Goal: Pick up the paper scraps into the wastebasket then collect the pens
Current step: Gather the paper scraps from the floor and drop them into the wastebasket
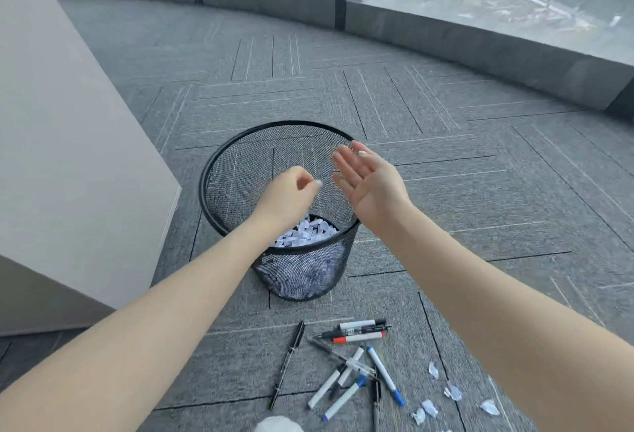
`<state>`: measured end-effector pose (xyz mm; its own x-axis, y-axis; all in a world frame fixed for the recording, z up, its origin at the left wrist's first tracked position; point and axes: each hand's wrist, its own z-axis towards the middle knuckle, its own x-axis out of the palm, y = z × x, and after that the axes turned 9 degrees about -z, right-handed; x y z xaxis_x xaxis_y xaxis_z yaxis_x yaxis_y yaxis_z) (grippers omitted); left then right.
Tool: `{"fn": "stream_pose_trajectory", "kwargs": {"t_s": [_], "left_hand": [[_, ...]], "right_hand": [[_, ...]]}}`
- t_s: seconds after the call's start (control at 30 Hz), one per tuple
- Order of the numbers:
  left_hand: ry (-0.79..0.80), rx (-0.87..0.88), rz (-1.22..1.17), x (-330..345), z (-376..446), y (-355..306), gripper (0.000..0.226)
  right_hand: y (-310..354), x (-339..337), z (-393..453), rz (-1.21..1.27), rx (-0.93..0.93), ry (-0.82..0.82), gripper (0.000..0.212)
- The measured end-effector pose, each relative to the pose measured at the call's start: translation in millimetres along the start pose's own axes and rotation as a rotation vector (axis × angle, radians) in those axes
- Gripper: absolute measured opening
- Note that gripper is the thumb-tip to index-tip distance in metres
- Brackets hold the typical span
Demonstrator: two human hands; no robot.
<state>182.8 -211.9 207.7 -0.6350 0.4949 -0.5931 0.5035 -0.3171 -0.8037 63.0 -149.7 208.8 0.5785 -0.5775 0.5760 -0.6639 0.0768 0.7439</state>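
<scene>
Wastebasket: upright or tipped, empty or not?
Upright on the carpet and partly filled: the wastebasket rim faces up, white scraps cover its bottom.
</scene>
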Motion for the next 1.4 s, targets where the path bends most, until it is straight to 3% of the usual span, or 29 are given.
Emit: {"fn": "stream_pose_trajectory", "kwargs": {"t_s": [0.13, 0.2, 0.27, 0.33, 0.47, 0.7, 0.77, 0.9, 0.97, 1.07, 1.13, 1.3, 1.4], "left_hand": [[0.347, 0.042, 0.337, 28, -20, -19, 0.039], [0.344, 0.125, 0.604, 44, -28, -21, 0.027], [0.230, 0.235, 0.722, 55, -30, -23, 0.008], [0.184, 0.274, 0.684, 63, -28, -28, 0.003], [0.288, 0.360, 0.601, 89, -23, -56, 0.004], [0.543, 0.564, 0.595, 177, -31, -120, 0.008], [0.572, 0.604, 0.622, 191, -26, -129, 0.002], [0.579, 0.718, 0.645, 210, -16, -135, 0.011], [0.580, 0.626, 0.612, 213, -13, -141, 0.033], [0.697, 0.235, 0.273, 211, -4, -159, 0.062], [0.683, 0.068, 0.017, 212, 7, -169, 0.056], [0.602, -0.136, -0.311, 204, 21, -172, 0.007], [0.572, -0.157, -0.372, 207, 30, -166, 0.034]], "right_hand": [[6, -25, -12, 0.180, -0.058, -0.077, 0.018], [8, -52, -20, 0.199, -0.065, -0.183, 0.017], [7, -87, -28, 0.190, -0.062, -0.305, 0.017], [6, -124, -39, 0.182, -0.057, -0.410, 0.017], [4, -184, -65, 0.210, -0.051, -0.542, 0.015], [16, -243, -107, 0.284, -0.092, -0.649, 0.010], [21, -256, -119, 0.293, -0.113, -0.682, 0.010], [24, -280, -141, 0.306, -0.125, -0.747, 0.010], [20, -291, -149, 0.306, -0.118, -0.768, 0.015], [12, -303, -157, 0.267, -0.103, -0.772, 0.026], [8, -307, -160, 0.252, -0.093, -0.767, 0.032], [6, -310, -159, 0.223, -0.078, -0.758, 0.031], [4, -309, -158, 0.213, -0.061, -0.759, 0.026]]}}
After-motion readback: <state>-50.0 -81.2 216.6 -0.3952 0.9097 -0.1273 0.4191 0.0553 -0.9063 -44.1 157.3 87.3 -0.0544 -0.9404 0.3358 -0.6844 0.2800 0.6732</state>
